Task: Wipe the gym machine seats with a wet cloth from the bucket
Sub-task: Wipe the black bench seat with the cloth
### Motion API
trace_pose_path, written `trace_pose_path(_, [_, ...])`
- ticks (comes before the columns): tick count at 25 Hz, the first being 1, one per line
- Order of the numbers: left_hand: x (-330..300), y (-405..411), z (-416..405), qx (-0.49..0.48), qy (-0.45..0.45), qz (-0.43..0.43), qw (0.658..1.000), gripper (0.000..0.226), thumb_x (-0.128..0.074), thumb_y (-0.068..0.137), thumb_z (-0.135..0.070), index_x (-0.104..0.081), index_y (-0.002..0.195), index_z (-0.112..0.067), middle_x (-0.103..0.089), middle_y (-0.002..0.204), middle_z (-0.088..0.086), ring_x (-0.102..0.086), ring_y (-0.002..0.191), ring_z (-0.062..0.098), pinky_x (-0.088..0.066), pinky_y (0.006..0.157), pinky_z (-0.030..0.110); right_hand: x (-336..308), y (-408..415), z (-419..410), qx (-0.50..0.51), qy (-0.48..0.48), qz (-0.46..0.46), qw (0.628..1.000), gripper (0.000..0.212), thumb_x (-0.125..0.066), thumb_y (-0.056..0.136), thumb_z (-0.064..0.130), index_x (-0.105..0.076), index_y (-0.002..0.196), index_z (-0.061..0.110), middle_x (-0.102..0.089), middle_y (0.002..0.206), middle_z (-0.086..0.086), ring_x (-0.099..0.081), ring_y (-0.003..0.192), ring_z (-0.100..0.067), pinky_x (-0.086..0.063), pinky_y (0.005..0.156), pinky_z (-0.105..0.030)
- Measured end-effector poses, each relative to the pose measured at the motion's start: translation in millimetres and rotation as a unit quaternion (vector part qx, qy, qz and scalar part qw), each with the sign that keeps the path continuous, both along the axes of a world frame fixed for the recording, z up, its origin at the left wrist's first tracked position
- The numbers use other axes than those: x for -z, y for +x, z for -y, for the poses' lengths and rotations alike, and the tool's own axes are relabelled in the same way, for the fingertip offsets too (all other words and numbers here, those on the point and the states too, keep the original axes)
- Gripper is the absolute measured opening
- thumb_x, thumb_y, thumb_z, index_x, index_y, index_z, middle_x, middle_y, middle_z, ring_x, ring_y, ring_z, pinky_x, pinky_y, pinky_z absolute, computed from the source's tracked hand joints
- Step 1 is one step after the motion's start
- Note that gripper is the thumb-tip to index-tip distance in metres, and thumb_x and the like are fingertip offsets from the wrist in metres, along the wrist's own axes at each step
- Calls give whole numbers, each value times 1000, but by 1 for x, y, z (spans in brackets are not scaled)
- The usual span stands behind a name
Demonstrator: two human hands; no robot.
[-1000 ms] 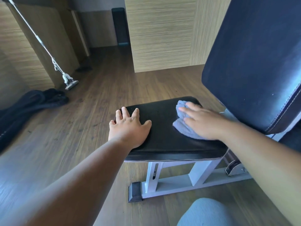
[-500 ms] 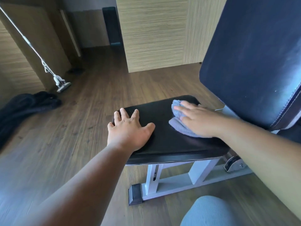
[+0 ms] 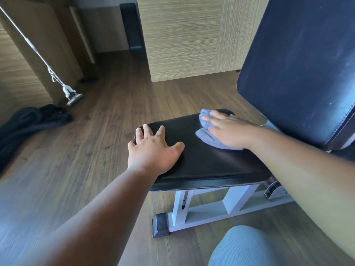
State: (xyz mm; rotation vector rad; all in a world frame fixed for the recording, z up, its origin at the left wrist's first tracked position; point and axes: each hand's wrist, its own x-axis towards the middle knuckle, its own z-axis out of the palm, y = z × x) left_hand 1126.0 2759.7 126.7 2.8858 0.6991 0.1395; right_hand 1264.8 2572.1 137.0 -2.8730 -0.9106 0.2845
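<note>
A black padded seat (image 3: 203, 162) on a white frame fills the middle of the view. A crumpled blue-grey cloth (image 3: 206, 131) lies on its far right part. My right hand (image 3: 228, 131) presses flat on the cloth with straight fingers. My left hand (image 3: 153, 148) rests flat on the seat's left end, fingers spread over the edge. A dark upright backrest (image 3: 299, 66) rises at the right. No bucket is in view.
A mop (image 3: 71, 93) leans against the wood-panelled wall at the left. A dark bundle of fabric (image 3: 32, 121) lies on the wooden floor. A striped panel (image 3: 182, 39) stands behind the seat. My knee (image 3: 245, 246) shows at the bottom.
My right hand has slid the cloth a little toward the far end of the seat. My left hand stays planted on the seat's left end.
</note>
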Motion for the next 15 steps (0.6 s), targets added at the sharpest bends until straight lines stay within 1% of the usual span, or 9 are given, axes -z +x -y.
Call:
trace_pose_path(2, [-1, 2, -1, -4, -5, -1, 1000, 77, -31, 81, -64, -29, 151, -30, -13, 164, 11, -2, 151, 27, -19, 114, 49, -8, 13, -23, 36, 6, 10, 999, 56, -12, 84, 52, -36, 134, 47, -24, 152, 19, -34, 138, -28, -29, 105, -53])
trace_pose_path(4, [-2, 2, 0, -5, -7, 4, 1000, 76, -33, 81, -65, -30, 150, -31, -14, 164, 10, -3, 151, 26, -20, 114, 49, -11, 4, -57, -12, 18, -4, 1000, 51, -14, 82, 51, -40, 124, 41, -25, 150, 19, -40, 130, -25, -29, 102, -56])
trace_pose_path(6, [-3, 0, -1, 0, -10, 17, 1000, 76, -34, 81, -67, -33, 149, -33, -15, 164, 9, -5, 151, 25, -21, 114, 49, -4, -15, -80, -118, 33, -11, 992, 45, -20, 88, 48, -37, 130, 45, -15, 159, 18, -34, 139, -23, -26, 108, -60])
trace_pose_path(8, [-2, -3, -2, 3, -12, 20, 1000, 84, -32, 75, -72, -31, 150, -34, -17, 163, 9, -5, 151, 25, -22, 115, 49, 2, -27, -64, -182, 34, -10, 983, 44, -23, 92, 46, -28, 136, 47, -6, 164, 18, -23, 148, -22, -21, 114, -58])
trace_pose_path(10, [-1, -4, -3, 3, -13, 20, 1000, 87, -30, 72, -73, -33, 149, -32, -20, 162, 9, -7, 151, 26, -24, 115, 49, 6, -23, -24, -135, 23, -12, 991, 51, -17, 96, 50, -19, 147, 53, -2, 165, 21, -18, 151, -22, -16, 117, -56])
trace_pose_path(12, [-1, -2, -2, 0, -19, 27, 999, 76, -34, 78, -66, -38, 144, -31, -22, 161, 9, -10, 150, 26, -24, 113, 49, 5, -14, 7, 6, 6, -1, 1000, 54, -16, 98, 47, -22, 152, 49, -10, 164, 18, -23, 148, -25, -18, 117, -54])
trace_pose_path(13, [0, -2, -2, -2, -23, 31, 999, 70, -35, 81, -62, -39, 143, -30, -21, 161, 8, -10, 149, 26, -23, 113, 48, 1, -12, 11, 64, 14, 5, 998, 55, -18, 94, 42, -38, 145, 43, -29, 157, 9, -33, 141, -28, -26, 115, -53])
trace_pose_path(14, [-1, -2, -2, -4, -30, 39, 999, 66, -36, 84, -58, -38, 144, -30, -22, 161, 7, -11, 149, 25, -22, 113, 48, -1, -13, 4, 97, 28, 8, 995, 55, -18, 85, 34, -58, 124, 32, -49, 134, -2, -47, 127, -31, -35, 108, -54])
trace_pose_path(15, [-2, -1, -2, -4, -43, 54, 998, 64, -35, 86, -54, -37, 146, -30, -25, 160, 5, -13, 149, 24, -22, 113, 48, -6, -19, -11, 98, 44, 10, 994, 51, -19, 74, 27, -63, 99, 23, -55, 110, -7, -56, 111, -32, -42, 103, -57])
